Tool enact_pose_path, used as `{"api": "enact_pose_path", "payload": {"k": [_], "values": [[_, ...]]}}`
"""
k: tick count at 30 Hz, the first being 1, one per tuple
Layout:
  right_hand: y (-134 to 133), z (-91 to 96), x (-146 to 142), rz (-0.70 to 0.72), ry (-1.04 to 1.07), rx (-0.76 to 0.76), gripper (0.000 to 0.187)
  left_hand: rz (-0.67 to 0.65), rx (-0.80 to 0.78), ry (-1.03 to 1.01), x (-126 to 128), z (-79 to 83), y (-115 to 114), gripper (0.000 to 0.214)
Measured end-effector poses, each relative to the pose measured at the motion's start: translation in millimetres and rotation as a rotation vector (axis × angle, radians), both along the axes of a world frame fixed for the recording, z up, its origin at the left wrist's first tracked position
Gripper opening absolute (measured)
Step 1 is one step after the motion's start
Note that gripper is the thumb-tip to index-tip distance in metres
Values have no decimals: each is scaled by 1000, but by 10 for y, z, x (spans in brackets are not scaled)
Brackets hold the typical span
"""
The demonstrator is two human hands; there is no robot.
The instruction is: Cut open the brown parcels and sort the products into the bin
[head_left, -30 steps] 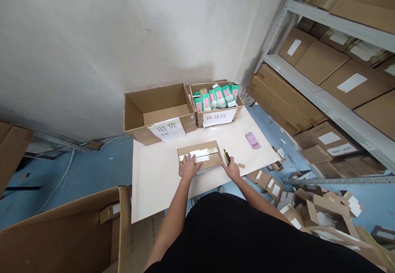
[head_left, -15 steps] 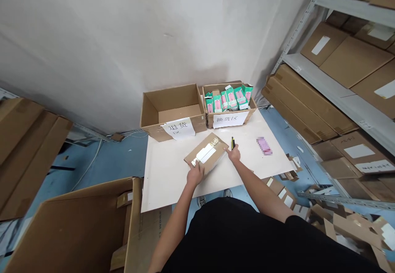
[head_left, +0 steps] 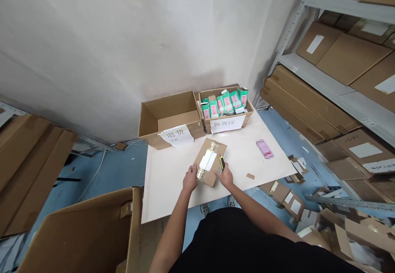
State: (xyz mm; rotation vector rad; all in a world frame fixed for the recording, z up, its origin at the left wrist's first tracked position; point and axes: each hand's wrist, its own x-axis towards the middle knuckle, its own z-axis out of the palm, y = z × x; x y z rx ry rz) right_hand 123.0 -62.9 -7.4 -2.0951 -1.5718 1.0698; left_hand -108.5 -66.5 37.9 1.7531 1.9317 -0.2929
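A taped cardboard box (head_left: 212,145) with a white label lies on the white table (head_left: 166,182) in front of me. My left hand (head_left: 190,178) grips its left edge, the fingers along the side. In my right hand (head_left: 225,176) is a black and yellow box cutter (head_left: 221,164), pointing away from me over the box's right side. The thumb of that hand touches the box's near right edge. I cannot make out whether the blade is out.
Behind stand an open cardboard carton (head_left: 171,131) and another carton (head_left: 206,127) holding several green and pink boxes (head_left: 227,103). A pixelated pink item (head_left: 264,149) and a cardboard scrap (head_left: 250,176) lie to the right. Left of the table is a big open carton (head_left: 83,232); shelving (head_left: 321,73) stands right.
The box has been turned on the table, its label now slanting more steeply. My right hand, with the box cutter, has come nearer to me and left. A cardboard scrap shows more fully.
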Motion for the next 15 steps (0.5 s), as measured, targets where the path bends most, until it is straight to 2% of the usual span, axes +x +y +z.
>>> {"api": "enact_pose_path", "payload": {"k": [2,5,8,10,12,13,15], "values": [[82,-29,69,6,-5,-8,75,11,10,24,100,-37,-98,95],[381,26,255,-16,-58,14,74,-5,-38,57,318,-51,-238,91],[746,168,499,-55,-141,60,72,-165,-77,-56,578,-20,-276,85],[941,279,692,-64,-177,75,70,-278,-53,-144,715,26,-184,72],[1033,375,891,-93,-203,81,67,-329,32,-154,786,85,9,63],[1026,409,981,-111,-214,80,64,-344,76,-136,792,114,131,64],[903,431,1113,-129,-230,52,61,-394,119,-103,757,150,382,83]]}}
